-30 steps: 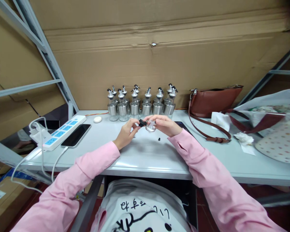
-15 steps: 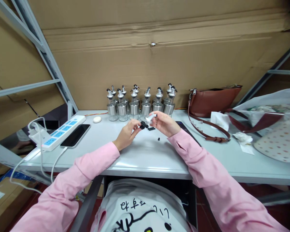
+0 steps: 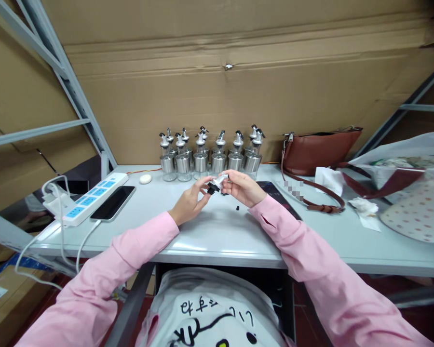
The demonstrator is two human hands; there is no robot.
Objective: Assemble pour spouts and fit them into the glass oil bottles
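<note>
Between thumb and fingers, my left hand (image 3: 190, 200) pinches a black ribbed stopper (image 3: 212, 189). My right hand (image 3: 244, 187) grips a silver-white pourer spout (image 3: 221, 180), tilted, its lower end against the stopper's top. Whether the two parts are joined I cannot tell. Below my right fingers a dark piece lies on the table, mostly hidden. A small black cap (image 3: 237, 208) rests on the table nearer to me. Behind my hands stand several glass-and-steel oil bottles (image 3: 201, 161) fitted with similar pourers.
On the grey table (image 3: 217, 236) to the left are a power strip (image 3: 94, 197), a phone (image 3: 114, 203) and a round white object (image 3: 145, 179). Rightward lie another phone (image 3: 280, 198), a brown handbag (image 3: 320, 152), crumpled tissue (image 3: 364, 207) and a dotted bag (image 3: 415, 217). Cardboard (image 3: 217, 96) walls the back.
The spout in my right hand turned from base-down to tilted, was apart from the stopper, and now meets it. My left hand kept hold of the stopper. The right phone's screen lit up.
</note>
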